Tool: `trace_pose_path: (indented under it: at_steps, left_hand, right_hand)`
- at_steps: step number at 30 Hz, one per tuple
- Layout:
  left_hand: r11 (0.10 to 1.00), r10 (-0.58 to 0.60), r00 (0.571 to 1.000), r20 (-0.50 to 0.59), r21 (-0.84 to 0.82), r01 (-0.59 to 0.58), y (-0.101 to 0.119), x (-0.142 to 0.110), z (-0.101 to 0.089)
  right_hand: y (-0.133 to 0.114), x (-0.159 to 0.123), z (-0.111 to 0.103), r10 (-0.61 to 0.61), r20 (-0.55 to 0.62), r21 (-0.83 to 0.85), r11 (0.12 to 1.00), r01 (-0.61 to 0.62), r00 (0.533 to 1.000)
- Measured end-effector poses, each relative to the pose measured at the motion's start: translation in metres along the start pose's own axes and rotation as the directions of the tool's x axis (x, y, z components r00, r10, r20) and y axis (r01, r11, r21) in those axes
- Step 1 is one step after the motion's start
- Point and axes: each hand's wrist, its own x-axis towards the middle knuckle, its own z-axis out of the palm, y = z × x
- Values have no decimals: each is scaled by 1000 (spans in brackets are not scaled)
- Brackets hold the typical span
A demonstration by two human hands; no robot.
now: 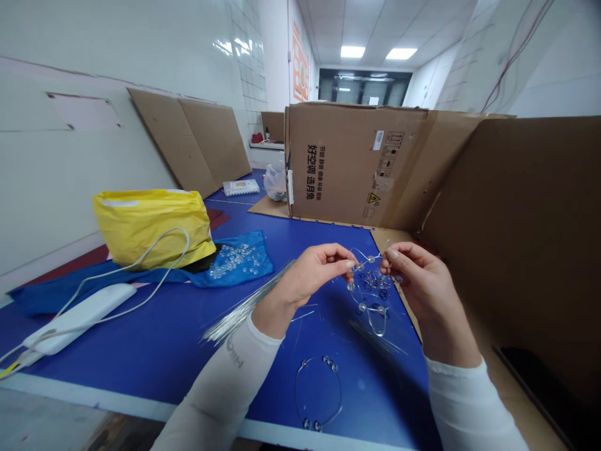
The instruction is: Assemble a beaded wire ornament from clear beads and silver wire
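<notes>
White at the sleeves [211, 382], pinches thumb-to-finger with left hand [307, 272] and right hand [429, 288] a clear beaded strand [370, 259] running crosswise just right of the left, equally near both.

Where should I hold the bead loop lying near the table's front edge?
Probably by the two near beads of the loop, pinched from above, coming from your side. It lies flat on the table, and those round beads are thicker than the thin strand between them.
</notes>
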Motion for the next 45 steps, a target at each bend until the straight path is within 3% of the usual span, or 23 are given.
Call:
trace_pose_path:
  at_steps: [11,23,33,45]
  left_hand:
    - [992,-106,994,-39,-75,103,3,-1,3]
    - [997,-57,997,-45,-51,54,-3,1,5]
    - [989,-48,991,-127,-141,30,-2,2,5]
    - [986,-25,996,-81,-165,12,5,-6,7]
  right_hand:
    - [2,1,-2,131,61,168,976,-140,989]
    - [-5,5,-7,149,42,355,922,-154,988]
    - [-7,6,-5,208,126,482,842,-243,970]
    - [-5,9,-10,219,167,523,807,-275,961]
